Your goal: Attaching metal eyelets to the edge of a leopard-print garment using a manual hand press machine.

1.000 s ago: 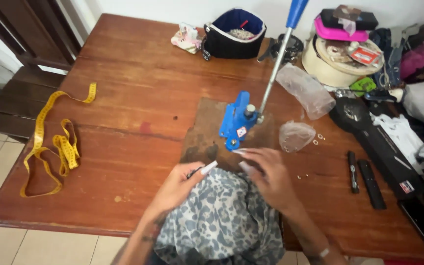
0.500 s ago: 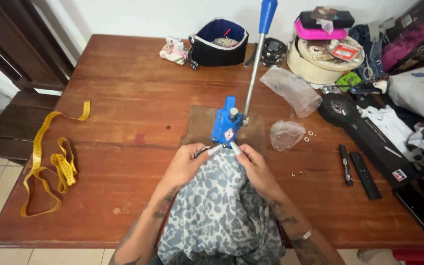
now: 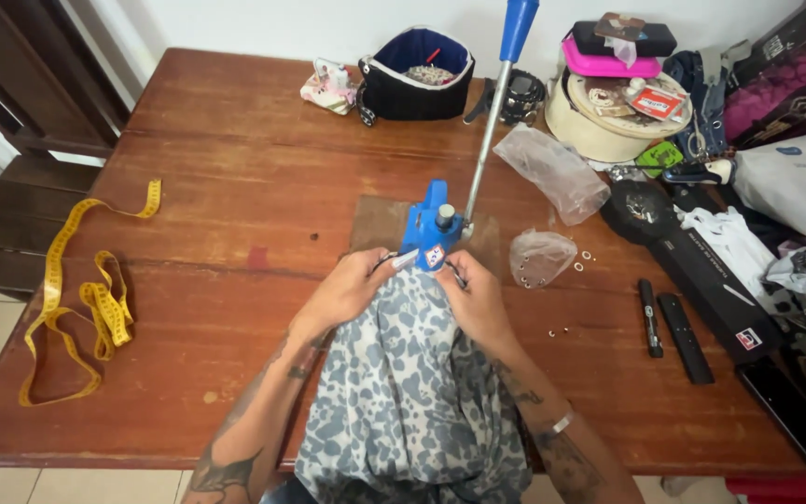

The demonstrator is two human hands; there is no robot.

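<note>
A blue hand press [image 3: 431,227] with a long metal lever and blue handle [image 3: 519,28] stands on a wooden board [image 3: 380,219] in the middle of the brown table [image 3: 235,187]. A grey patterned fabric [image 3: 408,392] runs from the table's near edge up to the press. My left hand [image 3: 347,287] pinches the fabric's top edge at the left of the press. At the right of the press, my right hand [image 3: 473,297] grips the same edge. Both hands hold the cloth against the base of the press.
A yellow tape measure [image 3: 81,299] lies at the left. A clear bag of small eyelets [image 3: 538,257] sits right of the press, with loose rings [image 3: 585,257] beside it. Black tools [image 3: 669,322], a dark pouch [image 3: 417,75], round boxes [image 3: 613,103] and clutter fill the right and back.
Both hands have pushed the fabric forward from the near edge of the board up to the base of the press. The view has shifted slightly.
</note>
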